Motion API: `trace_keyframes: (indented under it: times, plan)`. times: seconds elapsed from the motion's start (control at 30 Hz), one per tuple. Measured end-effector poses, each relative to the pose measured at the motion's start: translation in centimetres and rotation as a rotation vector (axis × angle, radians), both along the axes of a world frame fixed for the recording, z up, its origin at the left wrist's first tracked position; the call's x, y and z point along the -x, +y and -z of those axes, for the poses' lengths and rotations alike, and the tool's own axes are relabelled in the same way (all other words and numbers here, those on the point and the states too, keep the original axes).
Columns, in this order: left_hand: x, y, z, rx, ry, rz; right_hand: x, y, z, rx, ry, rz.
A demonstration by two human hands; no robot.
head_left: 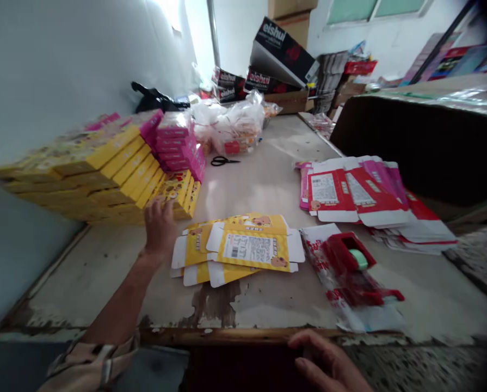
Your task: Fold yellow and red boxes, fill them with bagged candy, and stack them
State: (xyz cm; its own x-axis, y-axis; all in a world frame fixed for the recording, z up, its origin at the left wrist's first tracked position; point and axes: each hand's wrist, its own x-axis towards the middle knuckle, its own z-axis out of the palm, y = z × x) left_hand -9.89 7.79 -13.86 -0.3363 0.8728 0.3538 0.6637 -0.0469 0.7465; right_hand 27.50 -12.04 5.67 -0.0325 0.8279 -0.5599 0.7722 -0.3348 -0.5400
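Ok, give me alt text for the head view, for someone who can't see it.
A person's left hand is at stacked yellow boxes on a worn table; the right hand is half open by the near edge. Flat yellow cartons lie in the middle, with a red tape dispenser and flat red cartons to the right.

l hand [160, 228] blurred; r hand [328, 360] cut at btm edge; carton fine txt [252, 249] illegible.

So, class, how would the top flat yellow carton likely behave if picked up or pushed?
The top flat yellow carton is probably light and slightly flexible, since it looks like thin, flattened card. Its white flaps stick out at both ends, so they may bend if gripped. Pushed, it would likely slide over the loosely fanned cartons beneath.
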Motion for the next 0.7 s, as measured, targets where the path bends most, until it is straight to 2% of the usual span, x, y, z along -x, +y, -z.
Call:
trace_keyframes:
  times: [0.03,0.1,0.17,0.23,0.3,0.37,0.43,0.5,0.6,0.7]
  plan:
    - [-1.9,-0.2,-0.9,-0.02,0.015,0.105,0.5,0.2,-0.1,0.011,-0.004,-0.018]
    - [-6.2,0.0,-3.2,-0.031,0.07,0.483,1.7,0.8,-0.1,0.042,0.02,-0.037]
    - [-10.0,1.1,-5.4,0.015,0.142,0.78,2.9,1.8,0.0,0.061,0.069,-0.034]
    - [-12.5,2.7,-7.0,0.073,0.213,0.908,3.4,2.6,0.3,0.073,0.126,-0.017]
    - [-13.4,4.3,-7.9,0.113,0.184,0.926,3.4,3.2,0.8,0.093,0.206,0.023]
    - [-12.7,5.7,-8.7,0.149,0.014,0.94,2.9,3.3,1.4,0.096,0.293,0.08]
    - [-10.8,6.6,-9.9,0.203,-0.159,0.965,2.5,3.2,1.6,0.082,0.355,0.135]
    - [-8.1,6.5,-11.7,0.262,-0.228,0.994,2.6,3.0,1.4,0.094,0.413,0.155]
    - [-4.1,4.2,-14.6,0.277,-0.437,1.004,4.1,3.0,-0.2,0.109,0.566,0.158]
    - [-2.9,-1.0,-15.8,0.063,-0.8,0.84,6.8,3.3,-1.9,0.001,0.739,0.194]
